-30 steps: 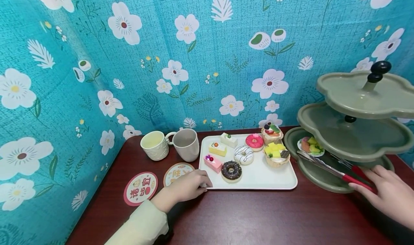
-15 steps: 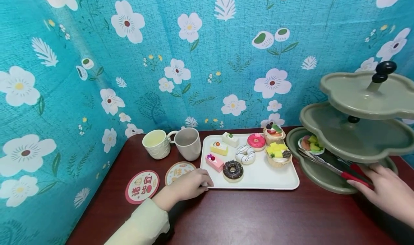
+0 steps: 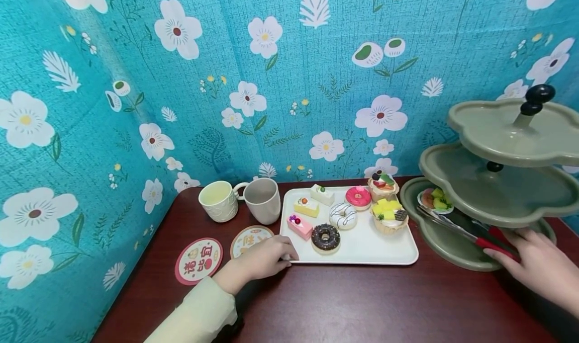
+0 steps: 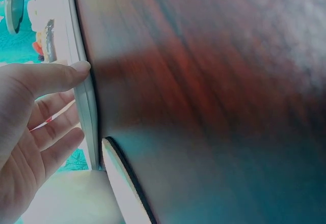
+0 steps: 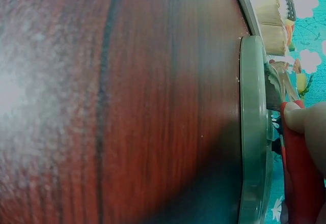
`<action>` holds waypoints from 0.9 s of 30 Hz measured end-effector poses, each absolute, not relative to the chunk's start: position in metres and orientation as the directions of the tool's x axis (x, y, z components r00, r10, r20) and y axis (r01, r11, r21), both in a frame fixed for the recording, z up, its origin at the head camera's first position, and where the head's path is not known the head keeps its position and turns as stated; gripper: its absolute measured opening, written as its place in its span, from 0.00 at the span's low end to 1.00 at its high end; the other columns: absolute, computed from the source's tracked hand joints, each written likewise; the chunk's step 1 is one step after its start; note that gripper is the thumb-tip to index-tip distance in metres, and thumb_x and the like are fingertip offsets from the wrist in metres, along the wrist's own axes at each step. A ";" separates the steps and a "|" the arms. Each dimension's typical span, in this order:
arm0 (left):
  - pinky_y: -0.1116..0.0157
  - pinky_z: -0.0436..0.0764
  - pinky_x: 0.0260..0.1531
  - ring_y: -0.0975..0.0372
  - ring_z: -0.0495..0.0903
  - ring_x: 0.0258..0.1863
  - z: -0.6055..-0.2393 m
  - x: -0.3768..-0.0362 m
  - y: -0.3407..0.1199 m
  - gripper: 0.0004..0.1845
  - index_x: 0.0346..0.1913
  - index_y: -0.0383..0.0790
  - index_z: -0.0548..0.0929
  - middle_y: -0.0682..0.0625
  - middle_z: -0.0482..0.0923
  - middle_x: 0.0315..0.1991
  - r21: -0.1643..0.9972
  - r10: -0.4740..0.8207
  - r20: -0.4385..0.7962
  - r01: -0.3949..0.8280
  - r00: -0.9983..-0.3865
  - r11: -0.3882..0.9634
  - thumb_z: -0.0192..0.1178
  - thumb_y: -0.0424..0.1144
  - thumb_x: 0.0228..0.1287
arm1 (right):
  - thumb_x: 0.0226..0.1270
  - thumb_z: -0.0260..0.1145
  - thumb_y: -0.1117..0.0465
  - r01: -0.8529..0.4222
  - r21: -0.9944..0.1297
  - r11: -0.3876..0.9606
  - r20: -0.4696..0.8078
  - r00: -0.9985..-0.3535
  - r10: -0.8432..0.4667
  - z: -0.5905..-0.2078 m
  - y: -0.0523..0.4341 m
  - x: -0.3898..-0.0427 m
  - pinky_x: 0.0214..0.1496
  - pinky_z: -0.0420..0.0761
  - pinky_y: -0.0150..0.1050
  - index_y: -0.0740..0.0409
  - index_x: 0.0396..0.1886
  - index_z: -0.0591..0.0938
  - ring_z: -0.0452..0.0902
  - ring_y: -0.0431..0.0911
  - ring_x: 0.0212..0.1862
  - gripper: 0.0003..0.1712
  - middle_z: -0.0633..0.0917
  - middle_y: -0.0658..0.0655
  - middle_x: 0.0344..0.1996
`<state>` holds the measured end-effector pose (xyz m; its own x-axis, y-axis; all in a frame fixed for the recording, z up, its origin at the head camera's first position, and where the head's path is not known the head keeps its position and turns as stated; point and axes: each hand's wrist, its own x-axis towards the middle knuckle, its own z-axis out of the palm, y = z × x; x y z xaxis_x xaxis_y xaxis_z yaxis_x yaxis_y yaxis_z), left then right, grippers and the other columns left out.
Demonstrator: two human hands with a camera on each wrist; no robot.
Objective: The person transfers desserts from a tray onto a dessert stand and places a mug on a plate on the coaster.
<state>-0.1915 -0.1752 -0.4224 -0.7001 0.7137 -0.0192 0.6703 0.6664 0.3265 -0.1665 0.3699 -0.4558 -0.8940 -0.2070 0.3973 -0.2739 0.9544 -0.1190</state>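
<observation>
Two hands are at work: at lower right the right hand (image 3: 538, 262) is curled round the red handles of metal tongs (image 3: 490, 245), their tips beside a fruit tart (image 3: 435, 201) on the lowest tier of the green stand (image 3: 506, 189); contact is unclear. At lower centre the left hand (image 3: 264, 258) grips the near-left corner of the white tray (image 3: 362, 255), thumb on its rim. Lower left, a red-rimmed coaster (image 3: 199, 262) bears Chinese characters, 宜 among them; an orange-rimmed coaster (image 3: 250, 238), partly covered, has lettering too small to read.

1 pr tongs (image 3: 486, 243), 3 donuts (image 3: 318, 239), 3 cake pcs (image 3: 300, 228), 3 tarts (image 3: 389, 222), 2 mugs (image 3: 266, 208), 2 coasters (image 3: 198, 262)
</observation>
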 end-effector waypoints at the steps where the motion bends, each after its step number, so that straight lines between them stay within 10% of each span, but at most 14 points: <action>1: 0.67 0.80 0.46 0.65 0.78 0.41 -0.422 -0.192 -0.175 0.07 0.41 0.42 0.90 0.53 0.82 0.39 0.324 0.713 -0.020 0.670 -0.701 0.668 0.69 0.28 0.64 | 0.62 0.77 0.50 -0.275 -0.121 0.954 0.395 -0.895 -0.208 -0.455 0.370 -0.167 0.46 0.72 0.68 0.82 0.54 0.78 0.70 0.69 0.48 0.39 0.74 0.76 0.48; 17: 0.68 0.80 0.46 0.66 0.78 0.41 -0.422 -0.192 -0.174 0.07 0.41 0.41 0.90 0.53 0.82 0.39 0.326 0.718 -0.011 0.676 -0.696 0.660 0.68 0.28 0.64 | 0.60 0.78 0.50 -0.290 -0.129 0.948 0.417 -0.883 -0.214 -0.453 0.371 -0.165 0.45 0.73 0.66 0.79 0.55 0.78 0.70 0.67 0.48 0.39 0.74 0.75 0.47; 27: 0.68 0.79 0.46 0.66 0.79 0.41 -0.423 -0.191 -0.175 0.06 0.40 0.42 0.89 0.53 0.82 0.38 0.315 0.732 0.015 0.698 -0.681 0.643 0.69 0.29 0.63 | 0.63 0.68 0.33 -0.305 -0.140 0.942 0.492 -0.847 -0.201 -0.451 0.371 -0.161 0.41 0.70 0.65 0.80 0.48 0.79 0.69 0.68 0.42 0.48 0.73 0.76 0.43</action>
